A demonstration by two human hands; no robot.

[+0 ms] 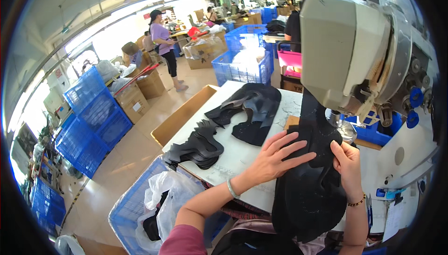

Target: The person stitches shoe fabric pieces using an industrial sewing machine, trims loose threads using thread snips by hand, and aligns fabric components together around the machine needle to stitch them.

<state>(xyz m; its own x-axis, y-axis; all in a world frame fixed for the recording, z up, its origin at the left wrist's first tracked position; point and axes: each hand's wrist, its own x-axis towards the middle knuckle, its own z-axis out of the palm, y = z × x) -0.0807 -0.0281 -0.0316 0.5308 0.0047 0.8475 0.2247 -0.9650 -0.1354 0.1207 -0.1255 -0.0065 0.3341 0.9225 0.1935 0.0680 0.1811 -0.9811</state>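
Observation:
A dark, flexible black cut piece (308, 194) hangs over the near table edge, its far end close to the bed of a beige industrial sewing machine (326, 49). My left hand (283, 154) lies on its upper part with fingers outstretched. At its right edge my right hand (346, 160) pinches the material between thumb and forefinger. Left of my hands, a stack of curved black pieces (266, 108) rests on the white tabletop (249, 173). A second stack of narrower wavy black pieces (200, 145) sits nearer to me. The needle area is partly hidden by the machine head.
A blue crate (123, 213) with a white plastic bag (175, 189) stands below the table's left side. Blue scissors-like tools (392, 193) lie at right. Across the aisle are stacked blue crates (93, 119), cartons (130, 101) and a standing person (163, 42).

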